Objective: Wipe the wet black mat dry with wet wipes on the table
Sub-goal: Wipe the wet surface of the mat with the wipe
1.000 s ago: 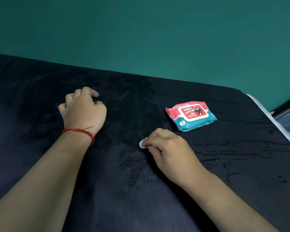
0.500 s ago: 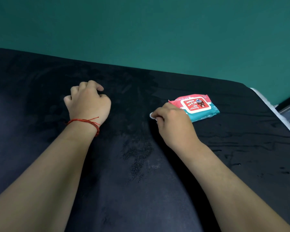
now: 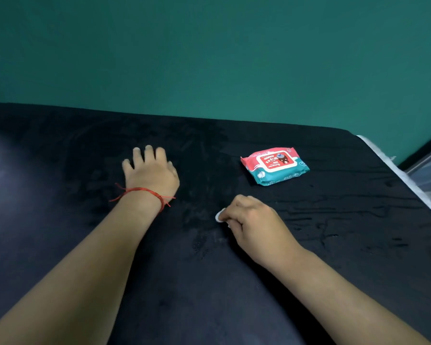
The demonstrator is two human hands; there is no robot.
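The black mat (image 3: 346,245) covers the table, with shiny wet streaks on its right part and a damp patch near the middle. My right hand (image 3: 254,222) grips a small crumpled white wipe (image 3: 219,216) and holds it down on the mat; only the wipe's left tip shows past the fingers. My left hand (image 3: 151,171), with a red string at the wrist, rests flat on the mat at centre-left, fingers spread forward. A red and teal pack of wet wipes (image 3: 275,165) lies on the mat beyond the right hand.
A green wall (image 3: 209,58) stands behind the table. The table's white right edge (image 3: 408,180) shows past the mat, with a grey surface beyond it.
My right hand has pulled the wipe back toward me, away from the pack. My left hand has gone from curled to flat with its fingers stretched out.
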